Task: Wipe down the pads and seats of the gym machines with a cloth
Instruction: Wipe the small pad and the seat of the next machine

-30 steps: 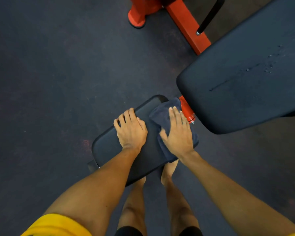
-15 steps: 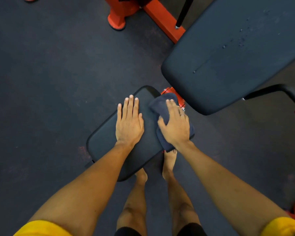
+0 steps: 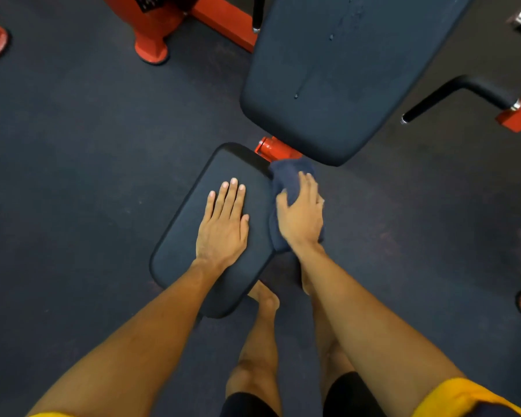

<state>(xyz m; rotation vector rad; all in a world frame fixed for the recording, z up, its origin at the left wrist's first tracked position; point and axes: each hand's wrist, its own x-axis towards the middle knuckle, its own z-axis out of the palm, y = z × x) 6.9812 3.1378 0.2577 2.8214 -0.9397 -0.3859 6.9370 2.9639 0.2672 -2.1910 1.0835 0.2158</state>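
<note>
since a second ago the right grip (image 3: pixel 301 218) has dragged the cloth (image 3: pixel 286 173) off the top of the seat pad (image 3: pixel 178 257) and over to its 3 o'clock edge. the left grip (image 3: pixel 223 224) went from curled over the far rim to lying flat, fingers straight and together, pressing mid-pad, i guess to steady it. the right grip is curled round the bunched cloth, thumb on top, fingers wrapped down over the side. so the cloth sits on that edge, with the orange pivot post (image 3: pixel 271 147) just past it at 12 o'clock.

progress, best guess: the seat top looks mostly covered and the edge is being done now. the big back pad (image 3: pixel 343 115), at 1 o'clock from the seat, looks not yet wiped, with droplets (image 3: pixel 331 36) and a thin streak on it. so that's left, plus any other machines.

materials: both pads look like dark matte vinyl over padding, with rounded corners. the seat is a stubby rounded rectangle and the back pad is longer and wider. the cloth is navy, soft and crumpled. the frame (image 3: pixel 217 16) is glossy orange painted metal, and the floor (image 3: pixel 73 145) is dark, rubbery and a bit scuffed.
</note>
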